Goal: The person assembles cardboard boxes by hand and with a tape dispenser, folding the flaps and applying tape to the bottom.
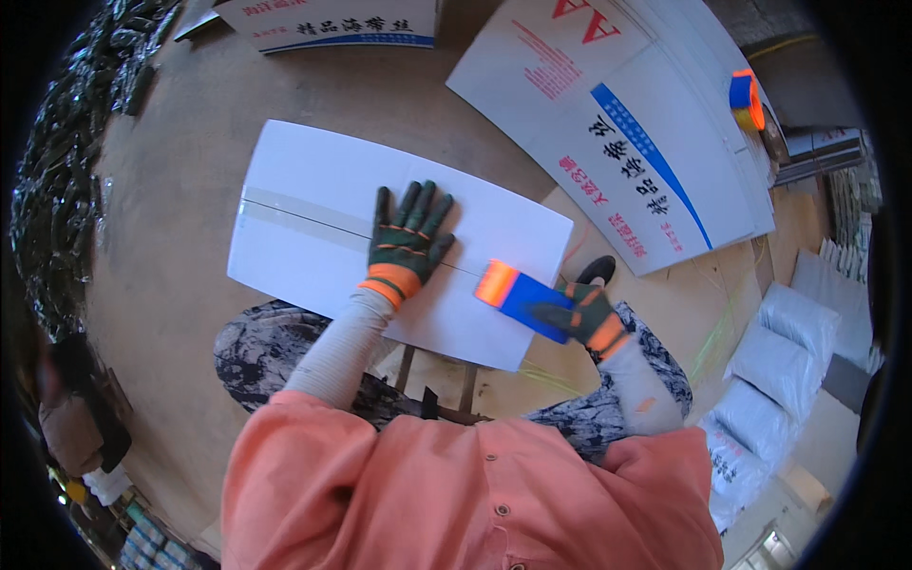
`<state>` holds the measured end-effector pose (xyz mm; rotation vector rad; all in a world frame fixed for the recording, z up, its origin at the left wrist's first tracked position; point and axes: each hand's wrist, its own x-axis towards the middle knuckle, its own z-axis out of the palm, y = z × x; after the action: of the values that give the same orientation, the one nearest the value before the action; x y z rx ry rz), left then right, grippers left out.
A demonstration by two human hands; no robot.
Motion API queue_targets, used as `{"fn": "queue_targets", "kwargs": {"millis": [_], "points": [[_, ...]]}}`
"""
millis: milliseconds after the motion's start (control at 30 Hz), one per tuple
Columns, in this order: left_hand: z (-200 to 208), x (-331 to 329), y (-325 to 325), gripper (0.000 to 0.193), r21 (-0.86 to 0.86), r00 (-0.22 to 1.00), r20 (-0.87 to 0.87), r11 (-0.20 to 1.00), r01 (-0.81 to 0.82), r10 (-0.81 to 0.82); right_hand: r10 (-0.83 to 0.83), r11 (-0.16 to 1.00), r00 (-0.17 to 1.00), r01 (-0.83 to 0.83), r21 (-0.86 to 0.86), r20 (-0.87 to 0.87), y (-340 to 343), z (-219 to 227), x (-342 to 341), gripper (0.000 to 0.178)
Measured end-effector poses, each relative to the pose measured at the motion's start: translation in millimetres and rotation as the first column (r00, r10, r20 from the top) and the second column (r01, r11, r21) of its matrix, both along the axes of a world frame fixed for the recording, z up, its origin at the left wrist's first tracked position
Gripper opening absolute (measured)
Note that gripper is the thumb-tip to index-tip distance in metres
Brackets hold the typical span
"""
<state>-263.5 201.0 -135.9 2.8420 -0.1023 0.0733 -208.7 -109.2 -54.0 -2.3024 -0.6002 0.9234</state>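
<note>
In front of me lies a white cardboard box (313,171), its two top flaps meeting along a seam. A strip of tape (294,217) covers the left part of that seam. My left hand (407,242), in a dark green and orange glove, presses flat on the box top with its fingers spread. Gloved alike, my right hand (589,318) is wrapped round a blue and orange tape dispenser (522,299). The dispenser's orange end is over the seam, right of my left hand; whether it touches the cardboard I cannot tell.
Flattened printed cartons (608,123) are stacked at the far right, with a second tape dispenser (747,100) on them. A printed box (332,24) stands at the back. Dark shiny packages (85,114) are heaped along the left. White plastic packs (779,351) lie at the right.
</note>
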Motion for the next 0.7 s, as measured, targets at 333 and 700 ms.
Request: {"fn": "queue_targets", "kwargs": {"millis": [333, 700], "points": [[11, 7, -12, 0.056, 0.082, 0.999, 0.001, 0.996, -0.037, 0.037, 0.018, 0.848, 0.977, 0.099, -0.521, 0.214, -98, -109, -27, 0.038], [-1, 2, -19, 0.055, 0.119, 0.998, -0.015, 0.991, -0.061, 0.063, -0.004, 0.77, 0.978, 0.135, -0.624, 0.207, -29, -208, -42, 0.028]]}}
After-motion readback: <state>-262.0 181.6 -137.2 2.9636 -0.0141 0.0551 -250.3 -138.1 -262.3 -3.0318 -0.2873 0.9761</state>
